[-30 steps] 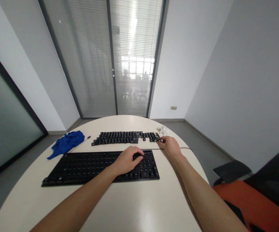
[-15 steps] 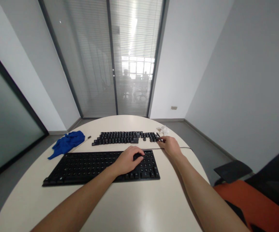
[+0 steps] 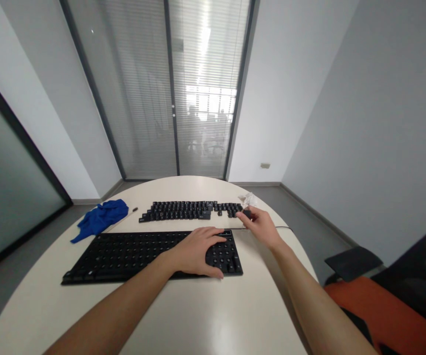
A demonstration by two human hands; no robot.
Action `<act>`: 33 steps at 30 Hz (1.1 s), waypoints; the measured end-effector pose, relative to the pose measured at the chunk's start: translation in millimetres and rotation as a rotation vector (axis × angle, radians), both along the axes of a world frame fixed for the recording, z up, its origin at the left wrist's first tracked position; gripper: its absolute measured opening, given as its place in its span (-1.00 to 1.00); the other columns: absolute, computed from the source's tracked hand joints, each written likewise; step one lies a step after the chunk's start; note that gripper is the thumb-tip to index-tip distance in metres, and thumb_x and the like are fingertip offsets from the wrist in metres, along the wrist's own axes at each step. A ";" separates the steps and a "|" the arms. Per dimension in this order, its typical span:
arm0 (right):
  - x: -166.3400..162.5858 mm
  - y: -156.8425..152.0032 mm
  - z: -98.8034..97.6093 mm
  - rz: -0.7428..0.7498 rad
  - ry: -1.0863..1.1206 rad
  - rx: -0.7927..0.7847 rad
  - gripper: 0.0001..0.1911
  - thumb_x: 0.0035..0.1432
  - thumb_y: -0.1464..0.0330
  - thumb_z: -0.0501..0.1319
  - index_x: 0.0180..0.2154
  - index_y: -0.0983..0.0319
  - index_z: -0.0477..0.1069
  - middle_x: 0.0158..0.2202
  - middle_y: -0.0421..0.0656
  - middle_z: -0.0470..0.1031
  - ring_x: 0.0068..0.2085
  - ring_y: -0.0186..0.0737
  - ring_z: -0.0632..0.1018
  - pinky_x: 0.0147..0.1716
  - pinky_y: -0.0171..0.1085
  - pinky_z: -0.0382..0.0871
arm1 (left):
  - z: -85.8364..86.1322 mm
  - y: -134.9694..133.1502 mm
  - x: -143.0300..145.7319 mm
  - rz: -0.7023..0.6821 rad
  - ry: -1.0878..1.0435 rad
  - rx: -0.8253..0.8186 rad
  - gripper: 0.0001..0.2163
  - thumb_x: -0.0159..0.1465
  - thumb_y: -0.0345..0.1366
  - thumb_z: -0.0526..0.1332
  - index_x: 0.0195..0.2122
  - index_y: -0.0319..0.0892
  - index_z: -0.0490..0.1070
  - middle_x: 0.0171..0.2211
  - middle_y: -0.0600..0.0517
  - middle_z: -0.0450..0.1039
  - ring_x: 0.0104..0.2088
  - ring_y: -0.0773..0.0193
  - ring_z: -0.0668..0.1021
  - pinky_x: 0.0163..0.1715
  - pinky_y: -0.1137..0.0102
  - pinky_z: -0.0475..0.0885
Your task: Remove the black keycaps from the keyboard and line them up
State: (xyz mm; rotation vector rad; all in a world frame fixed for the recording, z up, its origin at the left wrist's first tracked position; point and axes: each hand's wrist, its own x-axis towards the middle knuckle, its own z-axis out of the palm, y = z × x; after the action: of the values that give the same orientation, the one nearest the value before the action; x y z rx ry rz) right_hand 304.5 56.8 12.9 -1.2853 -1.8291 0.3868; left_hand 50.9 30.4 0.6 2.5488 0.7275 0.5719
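Observation:
A black keyboard with many bare key posts lies on the white table. My left hand rests over its right part, fingers spread and thumb stretched toward the front edge. Behind the keyboard, loose black keycaps lie in rows. At their right end my right hand is pinched round a small black keycap, partly hidden by the fingers. A thin black cable runs behind the keyboard past that hand.
To the left lie a crumpled blue cloth and a thin brush. Crumpled white tissue sits beyond my right hand. An orange and black chair stands right of the round table.
My left hand has opened from a curled pose and spread flat over the keyboard's right side. The right hand has turned and now shows a dark keycap in its pinch.

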 end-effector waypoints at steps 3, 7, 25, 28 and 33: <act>-10.5 -11.1 3.8 0.149 0.051 -0.120 -0.56 0.19 0.01 0.17 -0.49 0.24 0.34 -0.63 -0.22 0.43 -0.58 -0.33 0.41 -0.54 -0.36 0.26 | -1.9 4.1 -4.5 0.016 0.039 0.006 -0.23 -0.03 0.10 0.40 0.21 -0.02 0.29 0.30 -0.13 0.15 0.27 -0.14 0.23 0.25 0.01 0.07; -19.0 -19.5 3.6 0.302 0.073 -0.254 -0.57 0.19 0.03 0.19 -0.43 0.27 0.43 -0.61 -0.19 0.48 -0.60 -0.36 0.42 -0.58 -0.38 0.27 | -6.1 8.6 -11.1 0.023 0.030 0.016 -0.23 -0.01 0.10 0.40 0.21 -0.04 0.30 0.29 -0.15 0.17 0.25 -0.14 0.24 0.24 0.00 0.08; -24.0 -15.0 -7.6 0.475 0.190 -0.556 -0.61 0.17 0.05 0.23 -0.37 0.27 0.35 -0.55 -0.18 0.51 -0.55 -0.35 0.48 -0.54 -0.38 0.36 | -2.8 7.7 -10.3 0.029 0.110 0.080 -0.22 0.02 0.12 0.36 0.25 0.01 0.23 0.31 -0.09 0.14 0.25 -0.09 0.24 0.24 0.02 0.12; -24.6 -15.5 -8.1 0.487 0.192 -0.568 -0.61 0.17 0.05 0.23 -0.36 0.27 0.35 -0.54 -0.18 0.51 -0.55 -0.35 0.49 -0.54 -0.38 0.37 | -3.1 7.6 -10.3 0.033 0.109 0.080 -0.22 0.01 0.11 0.37 0.25 0.01 0.22 0.30 -0.09 0.14 0.25 -0.09 0.25 0.24 0.02 0.12; -25.7 -17.3 -6.4 0.501 0.172 -0.527 -0.61 0.17 0.06 0.24 -0.37 0.28 0.38 -0.54 -0.18 0.51 -0.53 -0.35 0.49 -0.52 -0.38 0.36 | -4.2 7.6 -10.4 0.038 0.103 0.088 -0.22 0.01 0.11 0.37 0.24 -0.01 0.24 0.30 -0.10 0.15 0.25 -0.09 0.26 0.23 0.03 0.13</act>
State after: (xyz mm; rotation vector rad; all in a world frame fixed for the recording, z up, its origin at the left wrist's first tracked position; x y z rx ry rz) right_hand 278.8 39.5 6.5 -1.0565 -1.9540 1.2804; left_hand 40.5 38.0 -3.5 2.6673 0.8049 0.4978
